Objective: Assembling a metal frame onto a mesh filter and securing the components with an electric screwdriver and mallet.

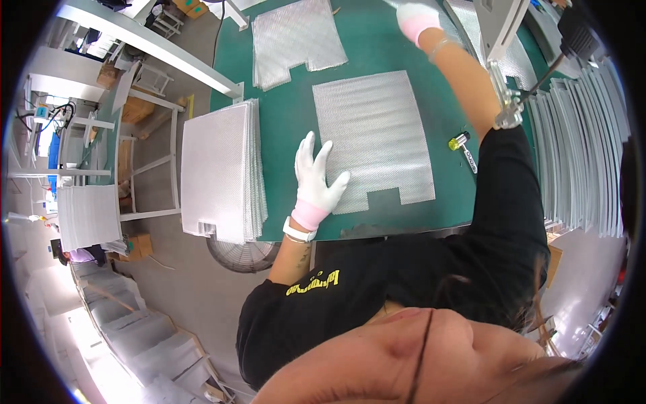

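Observation:
A silvery perforated metal sheet (377,135) with a notch in its near edge lies on the green table (282,128) in front of me. My left hand (317,176), in a white glove with a pink cuff, is open with fingers apart over the sheet's left edge. Stretched far forward, my right hand (416,21) wears the same kind of glove and is beside a sheet (444,20) at the far right. Its fingertips meet the picture's upper rim, so their grip is unclear. A small hammer (464,149) with a yellow-tipped head lies right of the notched sheet.
More notched sheets (296,40) lie at the far left of the table. A stack of sheets (219,168) sits at the left edge, above a floor fan (242,254). Many upright sheets (579,148) stand at the right. A metal post (501,34) rises near my right arm.

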Demonstrator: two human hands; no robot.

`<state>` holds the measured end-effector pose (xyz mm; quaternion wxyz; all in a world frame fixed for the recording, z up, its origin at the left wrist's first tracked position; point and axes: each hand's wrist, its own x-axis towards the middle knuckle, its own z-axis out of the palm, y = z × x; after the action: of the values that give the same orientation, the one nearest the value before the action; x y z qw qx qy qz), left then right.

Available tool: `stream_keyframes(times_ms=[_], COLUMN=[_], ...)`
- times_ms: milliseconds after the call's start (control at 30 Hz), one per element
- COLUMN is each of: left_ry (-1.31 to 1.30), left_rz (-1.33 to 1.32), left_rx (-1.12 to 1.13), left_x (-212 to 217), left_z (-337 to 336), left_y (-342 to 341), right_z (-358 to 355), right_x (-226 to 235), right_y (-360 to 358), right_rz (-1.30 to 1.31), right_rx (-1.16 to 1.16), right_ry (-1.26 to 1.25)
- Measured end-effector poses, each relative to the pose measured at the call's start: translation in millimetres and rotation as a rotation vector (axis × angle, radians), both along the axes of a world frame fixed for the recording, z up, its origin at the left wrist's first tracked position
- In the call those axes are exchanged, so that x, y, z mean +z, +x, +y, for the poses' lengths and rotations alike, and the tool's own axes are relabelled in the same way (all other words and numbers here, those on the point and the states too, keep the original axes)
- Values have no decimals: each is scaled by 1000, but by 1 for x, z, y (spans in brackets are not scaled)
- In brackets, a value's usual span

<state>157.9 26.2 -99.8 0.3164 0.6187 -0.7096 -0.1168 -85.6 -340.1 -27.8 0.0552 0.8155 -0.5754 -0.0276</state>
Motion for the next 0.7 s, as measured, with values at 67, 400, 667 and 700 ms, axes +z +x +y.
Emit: stream_keyframes(times_ms=[67,400,667,700], left_ry=[-15,157,114,348], left_rz=[44,2014,1419,1304], left_rx=[-77,-624,-197,-305], left_x=[10,45,38,28], left_z=[-17,-131,-24,-12], left_y=[-4,-59,10,20], right_z=[-1,227,316,317], right_x=[38,48,76,58], right_y=[-20,33,-39,-50], right_rz=[-148,-248,-456,-569], right_rx=[-91,841,378,234], right_ry=[-110,-438,-508,-499])
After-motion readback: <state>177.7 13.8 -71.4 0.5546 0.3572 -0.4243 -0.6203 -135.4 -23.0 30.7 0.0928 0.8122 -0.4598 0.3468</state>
